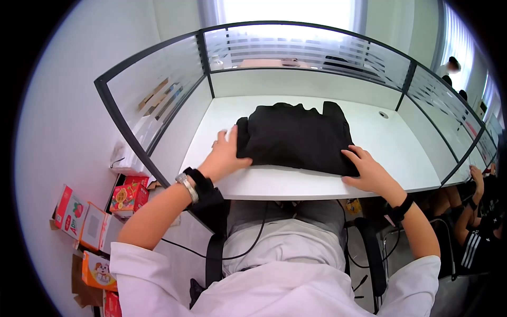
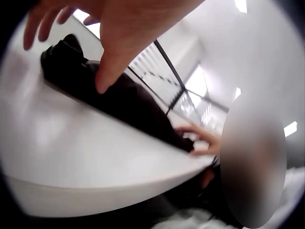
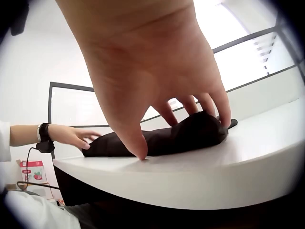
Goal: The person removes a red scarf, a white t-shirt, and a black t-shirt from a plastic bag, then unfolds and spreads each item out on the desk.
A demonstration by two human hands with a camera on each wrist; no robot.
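A folded black cloth bundle (image 1: 296, 134), which looks like a garment, lies flat on the white desk (image 1: 391, 148). My left hand (image 1: 222, 157) is at its left end, fingers spread and the thumb at the near left corner. In the left wrist view, the left thumb (image 2: 108, 76) overlaps the dark cloth (image 2: 128, 102). My right hand (image 1: 369, 171) rests at the right end, its fingertips on the cloth's edge. The right wrist view has the right hand (image 3: 157, 81) arched over the cloth (image 3: 186, 136), thumb down by the near edge and fingers spread on the far side.
A low partition (image 1: 306, 82) with striped glass rails encloses the desk's back and sides. Red and orange boxes (image 1: 129, 196) stand on the floor at left. Cables (image 1: 232, 258) run across the lap. Another person (image 1: 478, 227) sits at the far right.
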